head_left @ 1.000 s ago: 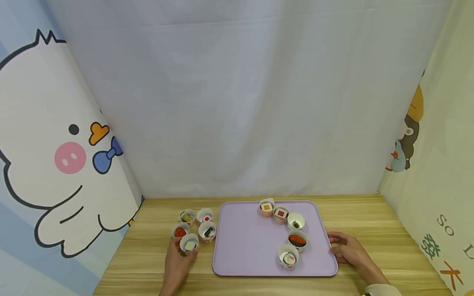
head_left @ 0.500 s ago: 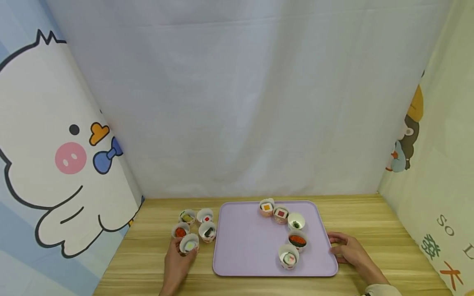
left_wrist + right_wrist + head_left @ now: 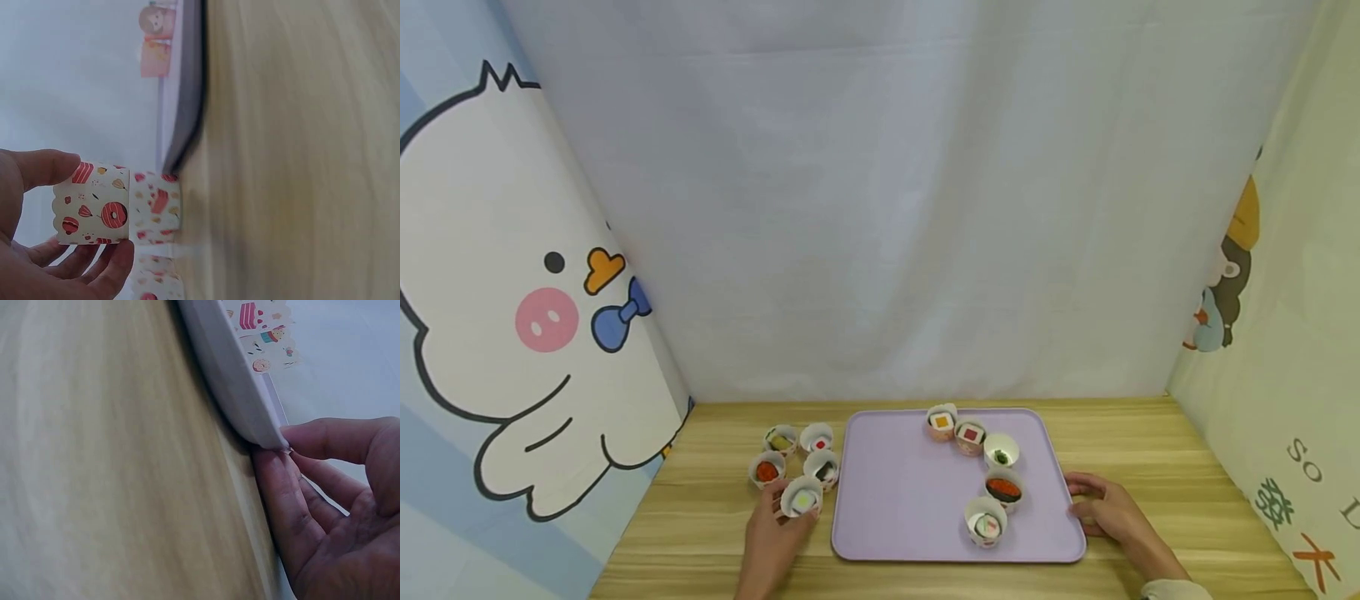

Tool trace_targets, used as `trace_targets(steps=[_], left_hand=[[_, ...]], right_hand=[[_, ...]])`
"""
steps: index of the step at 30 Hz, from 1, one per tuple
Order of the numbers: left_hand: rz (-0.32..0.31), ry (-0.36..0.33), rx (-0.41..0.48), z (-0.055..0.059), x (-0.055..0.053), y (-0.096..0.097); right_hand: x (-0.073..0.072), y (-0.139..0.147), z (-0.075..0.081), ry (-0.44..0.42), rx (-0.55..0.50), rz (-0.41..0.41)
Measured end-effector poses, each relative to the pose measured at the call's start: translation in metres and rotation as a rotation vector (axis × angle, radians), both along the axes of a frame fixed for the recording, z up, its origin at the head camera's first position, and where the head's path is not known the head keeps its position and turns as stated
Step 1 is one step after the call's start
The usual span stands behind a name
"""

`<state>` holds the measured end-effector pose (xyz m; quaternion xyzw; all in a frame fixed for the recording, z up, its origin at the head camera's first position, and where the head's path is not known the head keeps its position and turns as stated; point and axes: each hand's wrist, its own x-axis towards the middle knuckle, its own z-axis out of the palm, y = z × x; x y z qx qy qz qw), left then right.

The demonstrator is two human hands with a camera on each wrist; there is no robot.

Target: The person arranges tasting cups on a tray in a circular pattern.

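Observation:
My left hand (image 3: 771,537) grips a printed paper baking cup (image 3: 802,497) with a white and pale yellow-green sushi piece inside. In the left wrist view this cup shows its cake and doughnut print, thumb on one side and fingers on the other, its base raised off the table. My right hand (image 3: 1108,510) pinches the right edge of a lilac tray (image 3: 902,500); the right wrist view shows the thumb on the rim and a finger beneath it. Along the tray's right half stand several cups, among them one with orange roe (image 3: 1003,489) and one with a pink-and-white piece (image 3: 986,525).
Left of the tray, several more cups stand close together on the wood-grain table (image 3: 692,517), including one with red filling (image 3: 767,472) and one with a dark green piece (image 3: 824,472). A pale curtain (image 3: 880,250) hangs behind the table.
My left hand has moved right with its cup, away from the red-filled cup and nearer the tray. The right hand stays at the tray's edge.

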<state>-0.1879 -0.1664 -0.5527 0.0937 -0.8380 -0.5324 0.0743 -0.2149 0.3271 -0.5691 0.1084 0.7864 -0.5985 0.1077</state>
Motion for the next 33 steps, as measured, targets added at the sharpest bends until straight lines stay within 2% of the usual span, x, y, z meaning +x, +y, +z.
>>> trace_targets(steps=[6,12,23,33], left_hand=[[-0.071,0.012,-0.005,0.012,0.002,0.022],[-0.147,0.039,0.008,0.017,0.005,0.040],[-0.272,0.113,-0.034,0.013,0.009,0.059],[-0.326,0.165,-0.039,0.010,0.006,0.077]], right_hand=[[-0.002,0.001,0.001,0.005,-0.004,0.005],[-0.003,0.001,0.000,0.010,-0.008,0.002],[0.000,0.000,-0.002,0.014,-0.003,0.000],[-0.001,0.001,-0.004,0.016,0.010,-0.001]])
